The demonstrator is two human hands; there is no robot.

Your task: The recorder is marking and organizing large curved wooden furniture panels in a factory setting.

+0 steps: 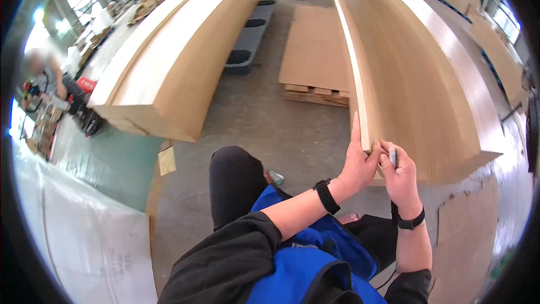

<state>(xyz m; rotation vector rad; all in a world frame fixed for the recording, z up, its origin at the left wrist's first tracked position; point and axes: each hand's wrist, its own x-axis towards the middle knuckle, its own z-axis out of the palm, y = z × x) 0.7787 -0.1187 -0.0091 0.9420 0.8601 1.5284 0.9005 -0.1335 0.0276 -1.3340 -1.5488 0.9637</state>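
Observation:
A long, thin wooden board [358,79] stands on edge in front of me, its narrow end toward me. My left hand [359,162] is closed round that near end, with a finger stretched along the board's left face. Close beside it, my right hand [400,177] is curled round a small grey-and-white object [392,157], mostly hidden by the fingers. The right fingertips are at the board's near end, by the left thumb. To the right of the board lies a wide wooden panel surface [416,84] with a raised, pale-topped side [450,50].
A long stack of wooden boards [174,79] stands at left. Between the stacks are a grey pallet [251,42] and a brown sheet on a wooden pallet [315,50]. Wrapped white material [95,225] fills the near left; cardboard [467,236] lies near right. A person [53,84] is at far left.

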